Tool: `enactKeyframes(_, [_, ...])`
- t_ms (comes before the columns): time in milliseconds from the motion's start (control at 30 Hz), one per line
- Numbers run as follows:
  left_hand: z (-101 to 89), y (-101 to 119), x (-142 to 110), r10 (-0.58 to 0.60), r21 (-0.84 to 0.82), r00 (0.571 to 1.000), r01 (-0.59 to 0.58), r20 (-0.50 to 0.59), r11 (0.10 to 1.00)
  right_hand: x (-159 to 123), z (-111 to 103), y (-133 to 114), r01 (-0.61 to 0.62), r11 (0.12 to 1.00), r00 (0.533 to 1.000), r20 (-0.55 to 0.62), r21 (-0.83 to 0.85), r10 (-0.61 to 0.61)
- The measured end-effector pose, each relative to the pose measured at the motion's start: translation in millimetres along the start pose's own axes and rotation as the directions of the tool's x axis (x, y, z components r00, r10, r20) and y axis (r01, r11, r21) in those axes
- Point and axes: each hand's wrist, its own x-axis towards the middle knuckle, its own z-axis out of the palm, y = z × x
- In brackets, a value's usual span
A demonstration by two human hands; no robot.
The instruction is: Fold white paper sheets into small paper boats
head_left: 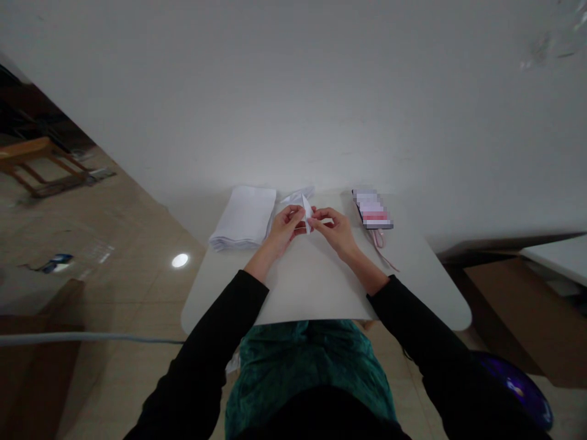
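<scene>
A small folded piece of white paper stands upright between my hands above the white table, its pointed end upward. My left hand pinches its left side with thumb and fingers. From the other side, my right hand grips the paper's edge between thumb and fingertips. Just behind the hands lies more folded white paper, partly hidden. To the left of my left hand rests a thick stack of white paper sheets.
A phone with a pink strap lies on the right of the white table. The wall meets the table's far edge. Cardboard boxes stand at the right, a wooden stool at the far left.
</scene>
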Motion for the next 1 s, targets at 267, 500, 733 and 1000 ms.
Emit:
enactKeyframes(267, [4.9, -1.2, -2.4, 0.095, 0.192, 0.995, -0.09, -0.018, 0.977, -1.7, 4.4, -1.9, -0.045, 0.997, 0.999, -0.022, 0.06, 0.047])
enactKeyframes(500, [4.0, -1.2, -2.4, 0.092, 0.21, 0.995, -0.084, -0.027, 0.974, -3.9, 7.0, -5.5, -0.064, 0.994, 0.997, -0.043, 0.091, 0.068])
enactKeyframes(733, [6.6, -3.2, -2.1, 0.097, 0.242, 0.995, -0.089, -0.023, 0.966, -6.4, 8.6, -6.5, -0.053, 0.993, 0.998, -0.041, 0.102, 0.057])
enactKeyframes(1000, [8.5, 1.7, -5.5, 0.095, 0.241, 0.995, -0.089, -0.015, 0.966, -3.4, 3.1, -2.2, -0.001, 1.0, 0.996, -0.085, 0.019, 0.003])
